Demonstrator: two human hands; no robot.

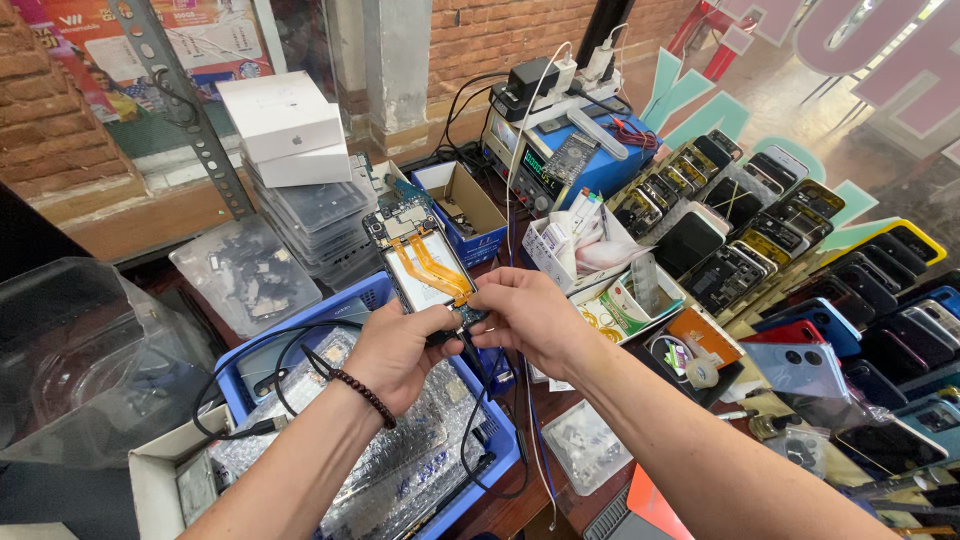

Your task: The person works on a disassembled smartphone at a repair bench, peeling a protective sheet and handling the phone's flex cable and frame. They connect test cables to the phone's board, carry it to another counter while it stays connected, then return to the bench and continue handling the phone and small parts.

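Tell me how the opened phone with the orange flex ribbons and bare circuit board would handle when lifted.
The opened phone with orange flex ribbons looks thin and flat, so probably light and fairly stiff. Its bare circuit board and ribbons suggest it is fragile. The left hand and right hand both grip its lower end, where a black cable seems attached and could tug it.

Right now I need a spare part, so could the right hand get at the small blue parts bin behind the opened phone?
Probably not freely: the right hand is pinching the opened phone, which the left hand also holds, directly before the blue parts bin.
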